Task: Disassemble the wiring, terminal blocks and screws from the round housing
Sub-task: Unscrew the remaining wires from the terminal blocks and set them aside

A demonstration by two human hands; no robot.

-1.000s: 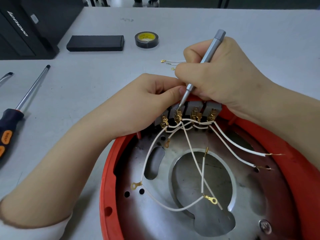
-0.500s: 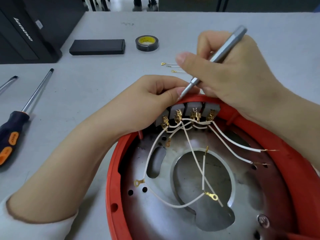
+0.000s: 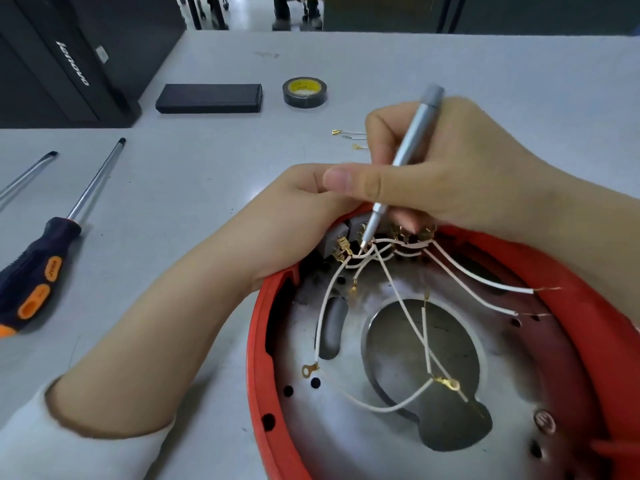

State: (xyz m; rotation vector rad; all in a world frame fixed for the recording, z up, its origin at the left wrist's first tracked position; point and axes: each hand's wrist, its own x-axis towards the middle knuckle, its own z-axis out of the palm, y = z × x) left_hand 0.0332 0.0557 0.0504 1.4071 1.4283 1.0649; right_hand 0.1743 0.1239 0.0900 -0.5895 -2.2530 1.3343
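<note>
Leftmost, the left hand (image 3: 298, 216) curls over the far rim of the round red plastic housing (image 3: 258, 358), gripping the grey terminal blocks (image 3: 337, 237). Beside it, the right hand (image 3: 450, 168) pinches a slim silver screwdriver (image 3: 403, 157), its tip on the brass terminals where white wires (image 3: 398, 296) fan out.

The round red plastic housing (image 3: 263, 341) with a bare metal plate inside lies open-side up at the table's 5 o'clock corner. Grey terminal blocks with brass tabs (image 3: 341, 245) stand in a row at its 12 o'clock rim. Thin white wires with brass ring lugs (image 3: 405, 306) fan from them toward 6 o'clock, crossing over the plate's round cut-out.
</note>
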